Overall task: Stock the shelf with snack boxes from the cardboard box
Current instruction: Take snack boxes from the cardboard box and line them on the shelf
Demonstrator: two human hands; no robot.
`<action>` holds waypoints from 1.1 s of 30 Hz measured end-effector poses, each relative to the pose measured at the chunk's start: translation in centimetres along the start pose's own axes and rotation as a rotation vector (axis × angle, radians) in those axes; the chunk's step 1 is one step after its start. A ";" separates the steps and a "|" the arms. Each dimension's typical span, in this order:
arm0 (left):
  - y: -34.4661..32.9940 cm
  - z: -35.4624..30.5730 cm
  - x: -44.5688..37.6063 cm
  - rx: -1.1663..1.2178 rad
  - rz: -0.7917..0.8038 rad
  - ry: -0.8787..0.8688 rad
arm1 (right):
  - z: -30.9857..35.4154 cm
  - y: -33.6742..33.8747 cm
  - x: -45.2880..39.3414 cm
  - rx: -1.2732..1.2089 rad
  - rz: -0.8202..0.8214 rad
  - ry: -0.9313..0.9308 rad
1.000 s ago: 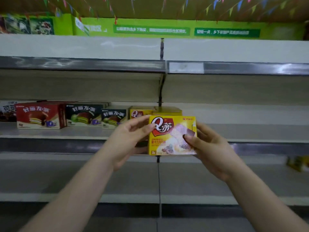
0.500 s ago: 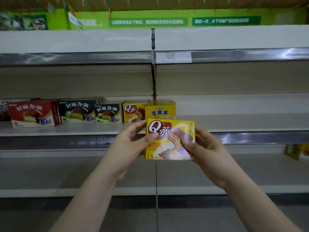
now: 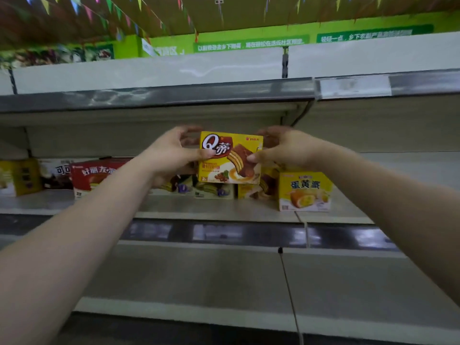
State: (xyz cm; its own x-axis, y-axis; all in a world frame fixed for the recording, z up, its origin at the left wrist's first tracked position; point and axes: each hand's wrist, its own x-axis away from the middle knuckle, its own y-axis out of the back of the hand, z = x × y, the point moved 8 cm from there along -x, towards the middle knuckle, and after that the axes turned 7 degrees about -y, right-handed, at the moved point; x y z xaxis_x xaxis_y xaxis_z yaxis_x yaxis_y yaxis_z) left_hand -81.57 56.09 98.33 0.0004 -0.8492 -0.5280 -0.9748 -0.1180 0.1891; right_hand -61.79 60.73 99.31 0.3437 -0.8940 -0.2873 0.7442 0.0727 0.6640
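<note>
A yellow snack box (image 3: 230,158) with a brown cake picture is held upright in front of the middle shelf (image 3: 214,207). My left hand (image 3: 171,153) grips its left edge and my right hand (image 3: 281,148) grips its right edge. The box hovers above a row of boxes standing on that shelf: a red box (image 3: 93,176), green-printed boxes (image 3: 214,190), another yellow cake box (image 3: 256,188) and a yellow egg-pie box (image 3: 305,191). The cardboard box is out of view.
At the far left of the middle shelf stand a yellow box (image 3: 20,176) and a white box (image 3: 56,173). The shelf above (image 3: 159,95) overhangs the hands. The lower shelf (image 3: 199,277) lies bare below. A green banner (image 3: 249,43) runs along the top.
Both hands have lifted the yellow box up and forward toward the middle shelf, over the boxes standing there. The view has shifted left and closer to the shelving.
</note>
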 end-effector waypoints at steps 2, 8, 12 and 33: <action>0.3 1.4 -1.7 -0.019 0.049 0.030 | -0.5 -0.6 -2.1 0.098 0.048 -0.046; -2.0 7.1 -4.9 -0.361 0.382 0.119 | -3.4 -1.5 -4.5 0.427 0.134 -0.097; -4.5 7.8 -5.9 -0.747 0.473 -0.021 | -5.5 -1.8 -5.0 0.644 0.117 -0.127; -8.1 8.4 -7.2 -0.779 0.414 -0.064 | -7.6 -0.7 -5.0 0.740 0.024 -0.148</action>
State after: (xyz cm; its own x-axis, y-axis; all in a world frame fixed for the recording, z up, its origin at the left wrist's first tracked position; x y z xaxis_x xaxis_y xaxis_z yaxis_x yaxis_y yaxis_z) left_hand -75.58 67.51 93.65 -0.3547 -0.8736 -0.3331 -0.4652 -0.1442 0.8734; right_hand -59.66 68.51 95.05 0.2355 -0.9497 -0.2063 0.1406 -0.1767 0.9742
